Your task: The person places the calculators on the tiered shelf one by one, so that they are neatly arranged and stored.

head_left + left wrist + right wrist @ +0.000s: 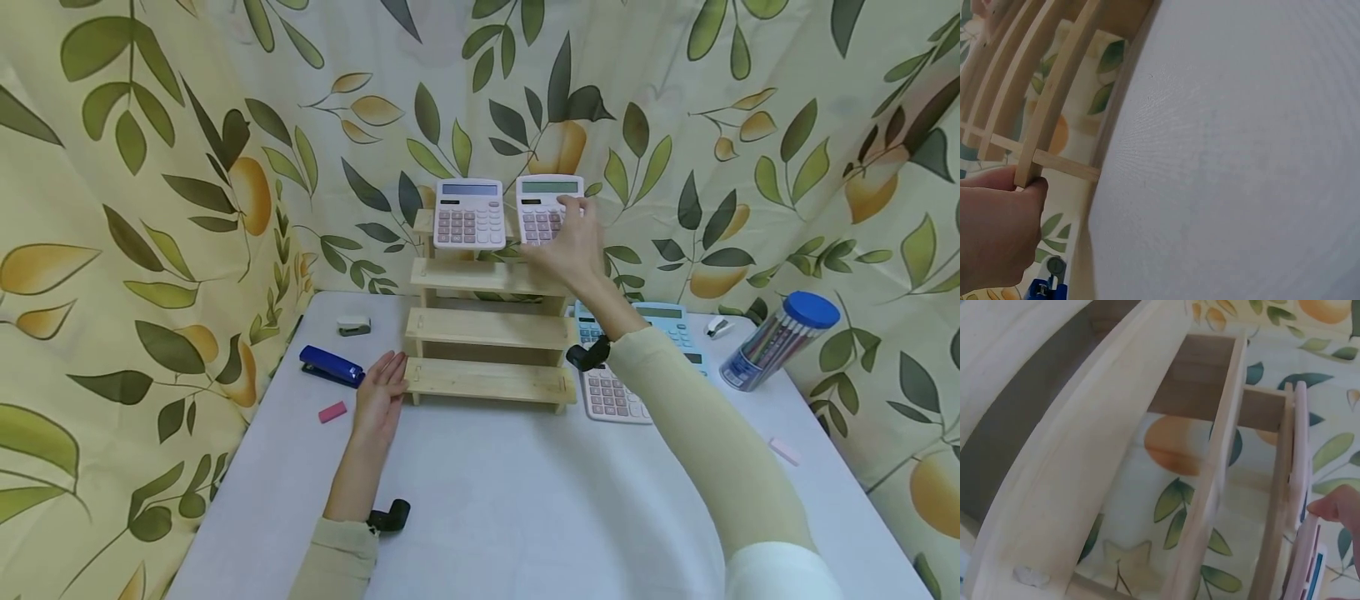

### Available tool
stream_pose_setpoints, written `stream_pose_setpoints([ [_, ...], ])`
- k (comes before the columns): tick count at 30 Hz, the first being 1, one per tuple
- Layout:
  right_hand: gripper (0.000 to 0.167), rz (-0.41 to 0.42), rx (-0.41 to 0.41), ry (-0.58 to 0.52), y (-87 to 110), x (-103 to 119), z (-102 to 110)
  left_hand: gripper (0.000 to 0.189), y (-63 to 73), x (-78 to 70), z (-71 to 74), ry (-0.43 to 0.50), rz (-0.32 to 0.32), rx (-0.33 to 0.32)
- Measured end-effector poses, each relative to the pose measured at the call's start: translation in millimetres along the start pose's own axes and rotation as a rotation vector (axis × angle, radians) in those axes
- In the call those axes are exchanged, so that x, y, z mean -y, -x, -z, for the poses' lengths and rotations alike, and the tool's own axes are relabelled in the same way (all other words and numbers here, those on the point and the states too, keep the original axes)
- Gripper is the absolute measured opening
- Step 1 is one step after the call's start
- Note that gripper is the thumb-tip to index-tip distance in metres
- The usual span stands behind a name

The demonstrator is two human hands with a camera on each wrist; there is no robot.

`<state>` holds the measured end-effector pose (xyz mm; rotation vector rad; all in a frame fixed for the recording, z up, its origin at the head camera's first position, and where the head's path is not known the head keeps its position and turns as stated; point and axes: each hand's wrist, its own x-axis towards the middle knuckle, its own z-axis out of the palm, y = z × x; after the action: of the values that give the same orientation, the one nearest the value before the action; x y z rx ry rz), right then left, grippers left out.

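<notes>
A wooden rack with stepped tiers (491, 329) stands at the back of the table. My right hand (577, 254) grips a pink-white calculator (534, 218) by its sides at the right of the top tier. Beside it, a matching calculator (470, 214) leans upright on the same tier, a narrow gap between them. In the right wrist view, the held calculator (1300, 562) appears edge-on, with fingertips at its corner. My left hand (381, 396) is at the left end of the lowest tier; the left wrist view shows thumb and fingers pinching that board end (1029, 172).
Right of the rack lie blue calculators (663, 312) and a pink-white calculator (615, 396), partly behind my right arm. Farther right stands a blue-lidded pen tub (780, 342). A blue stapler (330, 365), a small stapler (353, 325) and a pink eraser (332, 412) lie on the left.
</notes>
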<state>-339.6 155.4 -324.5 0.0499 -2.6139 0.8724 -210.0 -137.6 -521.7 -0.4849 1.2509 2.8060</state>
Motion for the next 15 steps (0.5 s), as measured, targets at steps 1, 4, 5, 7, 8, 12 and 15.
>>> stream_pose_setpoints([
  [1, 0.103, -0.003, 0.004, -0.001, -2.0, 1, -2, 0.074, 0.2, 0.2, 0.1, 0.002, -0.003, 0.003],
  [4, 0.103, -0.005, 0.021, 0.016, -7.7, 1, -6, 0.074, 1.0, 0.5, 0.2, 0.013, -0.009, 0.006],
  [5, 0.104, -0.004, 0.024, 0.022, -9.5, 1, -7, 0.074, 1.1, 0.6, 0.3, 0.012, -0.01, 0.007],
  [7, 0.104, 0.001, 0.031, 0.03, -12.6, 2, -10, 0.073, 1.3, 0.6, 0.4, 0.01, -0.011, 0.008],
  [8, 0.104, 0.004, 0.035, 0.033, -13.9, 2, -11, 0.073, 1.2, 0.7, 0.4, 0.008, -0.012, 0.006],
  [12, 0.104, -0.001, 0.051, 0.038, -17.7, 4, -14, 0.073, 0.6, 0.6, 0.4, -0.009, -0.014, 0.009],
  [15, 0.103, -0.01, 0.073, 0.05, -19.0, 6, -16, 0.073, 0.5, 0.6, 0.1, -0.011, -0.011, 0.005],
])
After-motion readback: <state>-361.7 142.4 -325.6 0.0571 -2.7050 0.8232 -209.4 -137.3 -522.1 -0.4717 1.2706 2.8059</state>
